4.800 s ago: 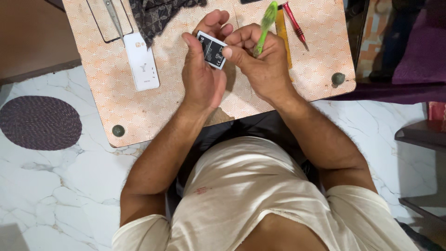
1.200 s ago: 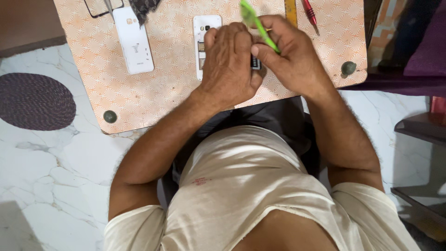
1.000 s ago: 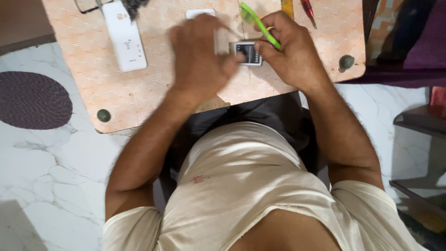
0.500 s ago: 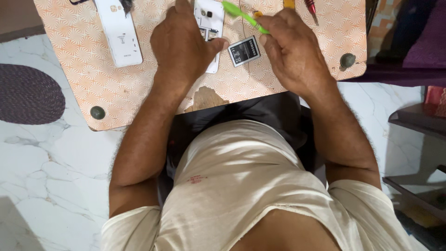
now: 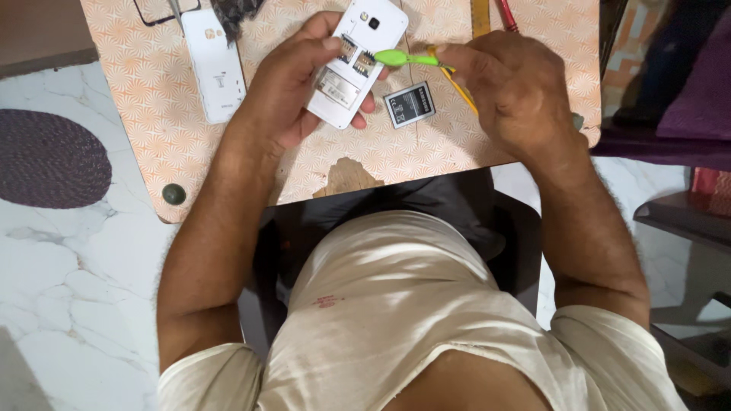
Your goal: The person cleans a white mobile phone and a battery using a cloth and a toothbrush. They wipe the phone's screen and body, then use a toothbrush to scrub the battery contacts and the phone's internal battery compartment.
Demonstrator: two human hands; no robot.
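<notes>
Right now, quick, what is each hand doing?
Left hand: closed around the white phone, whose back is open.
Right hand: closed on the green tool, with its tip at the phone.

This looks like a small phone-repair spot set up inside a home. A low table (image 5: 137,99) with a worn orange patterned top, its laminate chipped at the near edge, carries an opened white phone (image 5: 358,65) with its back off, a loose battery (image 5: 409,104), a separate white back cover (image 5: 215,65) and a green plastic prying tool (image 5: 403,57). The white marble floor (image 5: 68,289), a dark oval rug (image 5: 49,156) and purple cloth (image 5: 693,91) at the right edge give it a domestic, living-room feel rather than a shop counter
</notes>
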